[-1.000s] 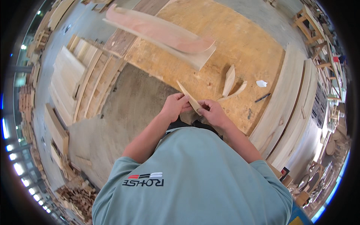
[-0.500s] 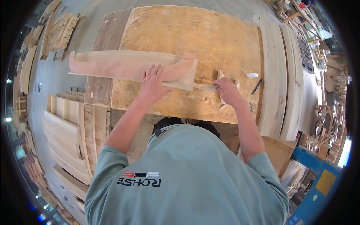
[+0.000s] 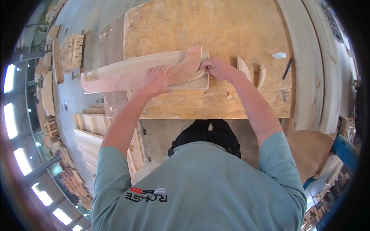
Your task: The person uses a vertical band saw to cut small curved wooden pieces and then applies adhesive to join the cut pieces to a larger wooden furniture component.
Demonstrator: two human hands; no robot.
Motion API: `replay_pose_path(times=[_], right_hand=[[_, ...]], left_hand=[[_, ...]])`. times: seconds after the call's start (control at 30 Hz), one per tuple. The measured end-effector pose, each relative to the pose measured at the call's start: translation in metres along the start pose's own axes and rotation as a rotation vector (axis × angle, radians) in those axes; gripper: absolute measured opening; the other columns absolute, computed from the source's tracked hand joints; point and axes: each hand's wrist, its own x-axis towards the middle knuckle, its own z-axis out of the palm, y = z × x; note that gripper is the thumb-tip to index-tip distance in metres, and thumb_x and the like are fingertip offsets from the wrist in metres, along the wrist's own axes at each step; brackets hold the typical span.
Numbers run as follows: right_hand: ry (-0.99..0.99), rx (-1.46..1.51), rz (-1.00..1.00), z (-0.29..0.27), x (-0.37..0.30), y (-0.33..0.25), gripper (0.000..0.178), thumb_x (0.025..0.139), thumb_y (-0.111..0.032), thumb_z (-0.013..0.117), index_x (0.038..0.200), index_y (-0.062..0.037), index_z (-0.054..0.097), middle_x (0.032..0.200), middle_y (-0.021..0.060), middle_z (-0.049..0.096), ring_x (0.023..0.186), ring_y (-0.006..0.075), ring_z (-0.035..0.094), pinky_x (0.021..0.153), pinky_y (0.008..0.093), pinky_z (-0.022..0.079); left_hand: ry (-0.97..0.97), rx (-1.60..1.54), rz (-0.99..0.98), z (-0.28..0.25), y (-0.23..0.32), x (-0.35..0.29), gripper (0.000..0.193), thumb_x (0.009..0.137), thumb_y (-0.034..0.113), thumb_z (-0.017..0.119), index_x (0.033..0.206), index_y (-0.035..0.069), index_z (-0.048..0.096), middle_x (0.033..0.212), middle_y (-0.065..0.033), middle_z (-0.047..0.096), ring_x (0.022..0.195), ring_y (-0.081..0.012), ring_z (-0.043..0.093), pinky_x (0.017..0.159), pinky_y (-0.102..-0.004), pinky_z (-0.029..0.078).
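A pinkish curved template point(image 3: 127, 75) with an upturned right end lies on a pale wooden board point(image 3: 201, 82) on the workbench. My left hand point(image 3: 157, 80) rests on the template, fingers stretched over it and thumb toward its near edge. At the right end, my right hand point(image 3: 219, 69) is closed in a pinch around a thin pale wooden strip point(image 3: 195, 75). That strip bends along the template's curved edge. What lies deep between my right fingertips is partly hidden.
Two curved wooden offcuts point(image 3: 262, 77) lie right of my right hand. Beyond them are a white scrap point(image 3: 279, 55) and a dark pen point(image 3: 287, 68). Long planks point(image 3: 302, 57) run along the workbench's point(image 3: 231, 23) right side. Stacked boards point(image 3: 90, 134) stand at the left.
My right hand has moved left with the strip, from beside the offcuts to the template's curved end. The strip now bends along that curve. My left hand stays on the template.
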Motion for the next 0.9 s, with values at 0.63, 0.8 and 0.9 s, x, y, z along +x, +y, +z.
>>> replay_pose_path(times=[0.63, 0.8, 0.9], right_hand=[[0.049, 0.396, 0.031, 0.016, 0.004, 0.022, 0.021, 0.083, 0.004, 0.067, 0.101, -0.0010, 0.075, 0.077, 0.0028, 0.064, 0.057, 0.0119, 0.056, 0.055, 0.0292, 0.047], [0.036, 0.399, 0.132, 0.020, 0.010, 0.020, 0.026, 0.085, 0.006, 0.064, 0.108, -0.0017, 0.072, 0.078, 0.0062, 0.065, 0.060, 0.0129, 0.063, 0.050, 0.0302, 0.045], [0.045, 0.427, 0.176, 0.020, 0.004, 0.011, 0.028, 0.086, 0.007, 0.063, 0.111, -0.0018, 0.070, 0.081, 0.0076, 0.066, 0.060, 0.0134, 0.066, 0.046, 0.0305, 0.042]], left_hand=[[-0.357, 0.028, 0.021, -0.029, 0.013, 0.039, 0.095, 0.063, 0.020, 0.091, 0.145, 0.002, 0.045, 0.137, -0.0154, 0.058, 0.129, -0.0280, 0.054, 0.111, -0.0374, 0.041], [-0.501, -0.342, -0.101, -0.033, -0.015, 0.049, 0.082, 0.074, 0.015, 0.087, 0.145, 0.001, 0.049, 0.132, -0.0068, 0.062, 0.123, -0.0162, 0.055, 0.109, -0.0324, 0.041], [-0.532, -0.449, -0.163, -0.032, -0.030, 0.058, 0.076, 0.077, 0.015, 0.086, 0.143, 0.001, 0.051, 0.129, -0.0047, 0.063, 0.119, -0.0135, 0.057, 0.107, -0.0309, 0.043]])
